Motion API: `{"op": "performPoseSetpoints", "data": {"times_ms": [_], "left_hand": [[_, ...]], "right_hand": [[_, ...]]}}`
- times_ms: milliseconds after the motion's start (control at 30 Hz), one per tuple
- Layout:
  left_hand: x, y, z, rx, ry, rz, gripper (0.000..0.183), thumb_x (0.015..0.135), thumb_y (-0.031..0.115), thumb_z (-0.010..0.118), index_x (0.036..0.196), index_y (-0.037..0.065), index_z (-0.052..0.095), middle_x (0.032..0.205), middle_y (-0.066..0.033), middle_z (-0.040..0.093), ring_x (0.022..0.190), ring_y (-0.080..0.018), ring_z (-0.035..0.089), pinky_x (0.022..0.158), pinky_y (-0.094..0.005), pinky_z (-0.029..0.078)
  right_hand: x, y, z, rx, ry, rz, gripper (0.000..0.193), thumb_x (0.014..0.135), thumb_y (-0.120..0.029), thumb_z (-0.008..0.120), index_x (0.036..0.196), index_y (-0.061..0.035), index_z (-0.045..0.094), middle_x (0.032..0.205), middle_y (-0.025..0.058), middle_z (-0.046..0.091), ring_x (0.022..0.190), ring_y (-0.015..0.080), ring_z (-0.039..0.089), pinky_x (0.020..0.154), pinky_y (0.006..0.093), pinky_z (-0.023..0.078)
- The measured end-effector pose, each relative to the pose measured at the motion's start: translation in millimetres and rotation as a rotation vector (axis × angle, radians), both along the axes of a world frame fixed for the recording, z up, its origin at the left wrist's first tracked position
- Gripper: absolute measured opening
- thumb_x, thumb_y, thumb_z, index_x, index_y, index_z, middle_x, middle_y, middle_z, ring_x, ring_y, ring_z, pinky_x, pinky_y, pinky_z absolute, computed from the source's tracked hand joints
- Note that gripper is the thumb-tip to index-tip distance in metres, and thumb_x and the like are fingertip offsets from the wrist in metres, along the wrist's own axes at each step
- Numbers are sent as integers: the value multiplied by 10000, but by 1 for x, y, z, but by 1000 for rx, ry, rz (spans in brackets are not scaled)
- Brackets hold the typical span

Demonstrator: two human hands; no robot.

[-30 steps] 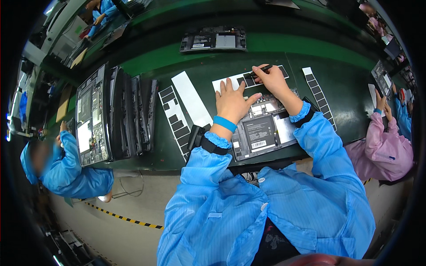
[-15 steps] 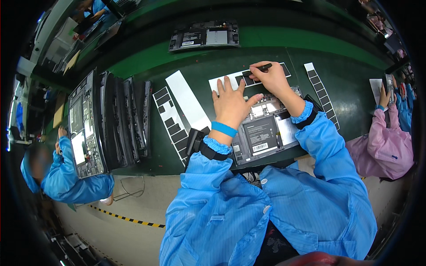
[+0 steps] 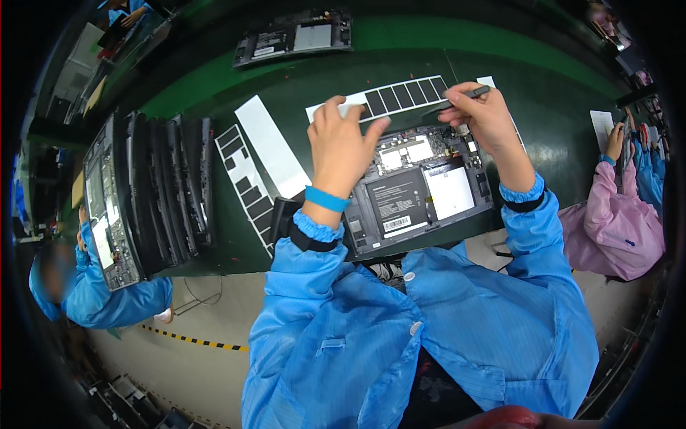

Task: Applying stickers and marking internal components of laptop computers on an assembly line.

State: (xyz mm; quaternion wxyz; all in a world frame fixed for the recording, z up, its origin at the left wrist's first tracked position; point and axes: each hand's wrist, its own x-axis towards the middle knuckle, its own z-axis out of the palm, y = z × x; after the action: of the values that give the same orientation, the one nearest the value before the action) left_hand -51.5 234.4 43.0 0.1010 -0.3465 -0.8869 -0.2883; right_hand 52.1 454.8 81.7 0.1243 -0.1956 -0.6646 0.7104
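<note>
My right hand (image 3: 477, 118) pinches black tweezers (image 3: 477, 92), whose tips point left, just above the rear edge of an opened laptop base (image 3: 357, 236). Whether the tips hold anything is too small to tell. My left hand (image 3: 339, 146) is open, thumb apart and fingers bent over the left end of a white sheet (image 3: 314, 113) with a row of black rectangular pads (image 3: 404, 95). The laptop base lies below both hands, showing a black battery (image 3: 396, 204), a bright silvery plate (image 3: 451, 191) and circuit boards.
Left of my hands lie a blank white strip (image 3: 268, 139) and another pad sheet (image 3: 243, 179). Several laptop bases (image 3: 153, 193) stand in a row farther left. One more base (image 3: 296, 39) lies at the back. Co-workers sit on both sides.
My right hand has lifted the tweezers off the pad sheet and drawn them back toward the laptop base. My left fingers have bent more. The whole view has shifted.
</note>
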Motion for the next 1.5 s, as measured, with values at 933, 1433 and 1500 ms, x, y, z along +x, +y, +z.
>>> {"op": "performPoseSetpoints", "data": {"times_ms": [933,1433,1500], "left_hand": [[26,36,22,-17,-742,-5,186,829,149,679,776,-27,656,584,-24,604,513,-66,502,484,-251,391],[30,44,18,-28,-622,66,220,771,175,751,727,-22,663,557,-43,615,478,-76,525,464,-244,404],[29,44,17,-25,-618,67,215,769,165,753,724,-25,663,553,-45,616,471,-75,524,458,-240,402]], "right_hand": [[10,2,-32,-23,-34,99,174,846,-92,683,905,61,624,737,156,682,687,177,694,596,230,542],[12,-4,-36,26,-3,80,129,839,-61,684,863,55,632,736,104,668,693,151,686,608,227,546],[12,-5,-36,41,-2,75,131,841,-62,685,865,55,631,745,102,668,698,146,686,614,226,548]]}}
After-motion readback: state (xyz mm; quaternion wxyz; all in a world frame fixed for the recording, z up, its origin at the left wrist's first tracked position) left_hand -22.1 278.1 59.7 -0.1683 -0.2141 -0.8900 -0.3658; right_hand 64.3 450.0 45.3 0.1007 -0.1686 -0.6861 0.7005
